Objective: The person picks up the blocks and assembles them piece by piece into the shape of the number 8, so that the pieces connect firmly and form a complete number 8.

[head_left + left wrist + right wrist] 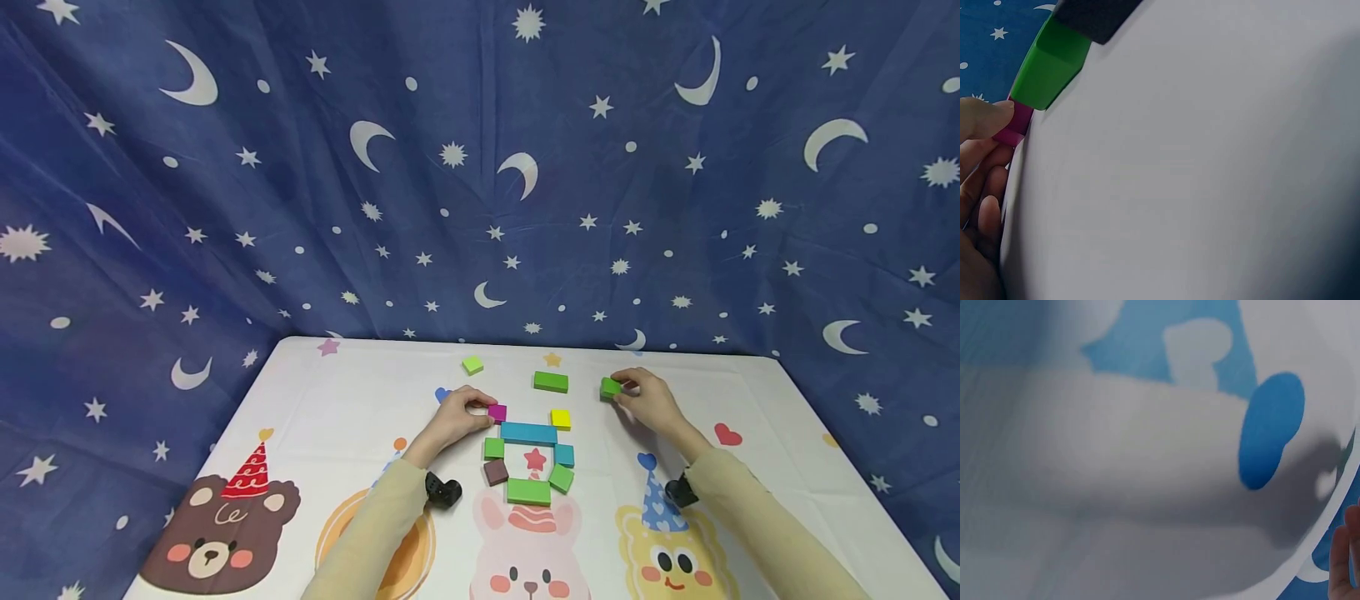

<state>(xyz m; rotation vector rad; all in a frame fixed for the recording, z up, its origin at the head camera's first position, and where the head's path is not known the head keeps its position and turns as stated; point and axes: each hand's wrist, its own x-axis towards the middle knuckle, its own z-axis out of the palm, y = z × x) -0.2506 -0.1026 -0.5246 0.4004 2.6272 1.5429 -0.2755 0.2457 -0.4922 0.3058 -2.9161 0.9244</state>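
Note:
My left hand (459, 417) pinches a magenta block (497, 413) between thumb and fingers, at the upper left corner of a ring of blocks. That ring has a long blue block (528, 433) on top, a green block (493, 448) and a brown block (496, 473) on the left, a long green block (528, 492) at the bottom, and a tilted green block (561, 478) and a blue block (564, 456) on the right. A yellow block (560, 419) sits at the upper right corner. Farther right, my right hand (651, 402) grips a green block (610, 388).
Behind the ring lie a long green block (551, 382) and a light green block (472, 365). The white tablecloth (360, 392) bears printed animals, including a bear (217, 533). A blue starry curtain (465, 208) rises behind the table's far edge.

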